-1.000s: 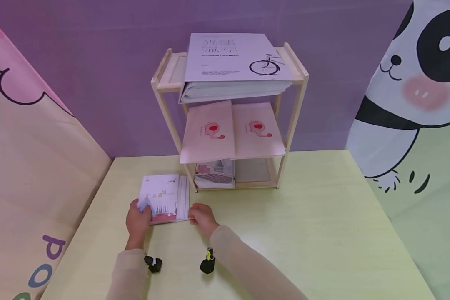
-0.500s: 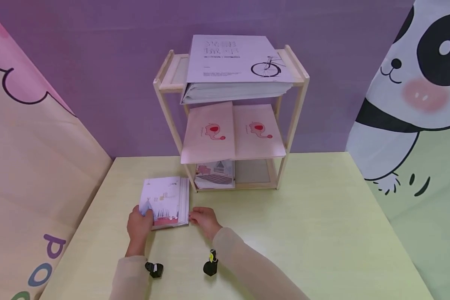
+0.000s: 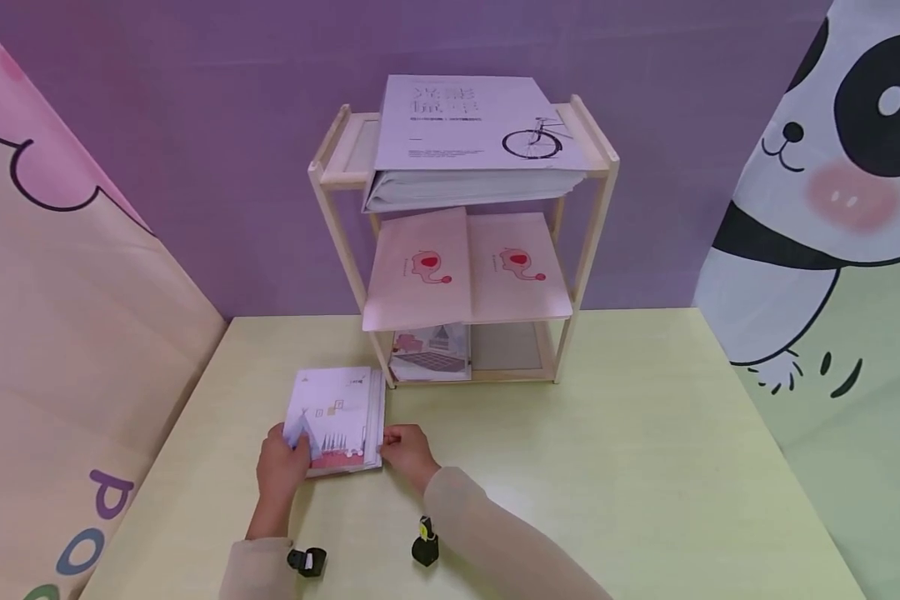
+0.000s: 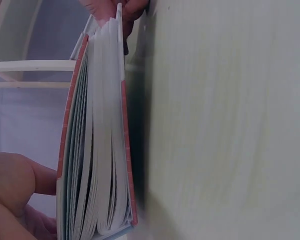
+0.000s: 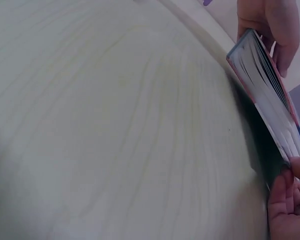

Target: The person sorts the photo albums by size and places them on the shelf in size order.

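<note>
A thick notebook [image 3: 332, 417] with a pale illustrated cover lies face up, low over the table, left of the shelf's foot. My left hand [image 3: 281, 468] grips its left edge, thumb on top of the cover. At the opposite edge, my right hand [image 3: 410, 454] pinches the cover or leaves between thumb and fingers. In the left wrist view, the notebook's page block [image 4: 100, 150] shows between red-edged covers, its leaves slightly fanned. The right wrist view shows the right fingers [image 5: 285, 200] at the near corner and the left hand [image 5: 275, 22] at the far end.
Behind stands a wooden three-tier shelf [image 3: 598, 225]. A large book [image 3: 450, 125] with a bicycle picture lies on top, two pink elephant booklets [image 3: 420, 283] [image 3: 521, 275] on the middle tier, and a picture-covered book [image 3: 429, 358] at the bottom left. Printed curtains border the table [image 3: 607, 450].
Both hands and the notebook have shifted slightly nearer to me and a little right. The view has tilted up slightly. Both grips look the same.
</note>
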Tool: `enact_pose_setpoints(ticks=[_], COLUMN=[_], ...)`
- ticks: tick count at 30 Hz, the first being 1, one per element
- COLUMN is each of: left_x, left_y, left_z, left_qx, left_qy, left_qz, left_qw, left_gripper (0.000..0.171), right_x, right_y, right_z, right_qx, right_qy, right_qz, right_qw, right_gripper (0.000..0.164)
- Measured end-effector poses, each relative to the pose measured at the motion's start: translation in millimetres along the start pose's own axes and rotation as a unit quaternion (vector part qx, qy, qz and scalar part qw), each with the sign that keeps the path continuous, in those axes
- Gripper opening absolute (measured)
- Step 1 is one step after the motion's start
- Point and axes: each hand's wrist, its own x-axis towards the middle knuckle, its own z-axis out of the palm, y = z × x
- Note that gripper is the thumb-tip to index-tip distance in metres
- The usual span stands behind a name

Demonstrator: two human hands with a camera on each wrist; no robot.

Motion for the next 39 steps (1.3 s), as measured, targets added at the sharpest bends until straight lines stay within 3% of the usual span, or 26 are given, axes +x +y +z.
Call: enact_pose_setpoints(ticks=[6, 12, 21, 33, 39], left_x=[-11.8, -24.0, -45.6, -68.7, -77.7], left_y=[1.4, 6.3, 7.2, 8.0, 13.5], left_z=[-1.4, -0.2, 1.8, -10.1, -13.2], left_qx=[-0.004, -0.015, -0.022, -0.021, -0.024], left_qy=[-0.013, 0.006, 0.02, 0.026, 0.034], left_qz=[-0.006, 0.016, 0.019, 0.022, 0.044], left_qw=[0.9999, 0.9997, 0.9994, 0.9992, 0.9982], left_gripper=[0.05, 0.048, 0.048, 0.05, 0.049], right_x=[-5, -13, -22, -44, -50], right_y=[1, 4, 14, 16, 12], right_z=[-8, -16, -20, -17, -25], right_qx=[0.024, 0.063, 0.127, 0.169, 0.167], right_qy=[-0.024, -0.041, -0.065, -0.104, -0.124], right_qz=[-0.005, 0.008, 0.031, 0.066, 0.062], right_qw=[0.999, 0.997, 0.989, 0.978, 0.976], right_gripper=[0.024, 0.026, 0.031, 0.018, 0.018])
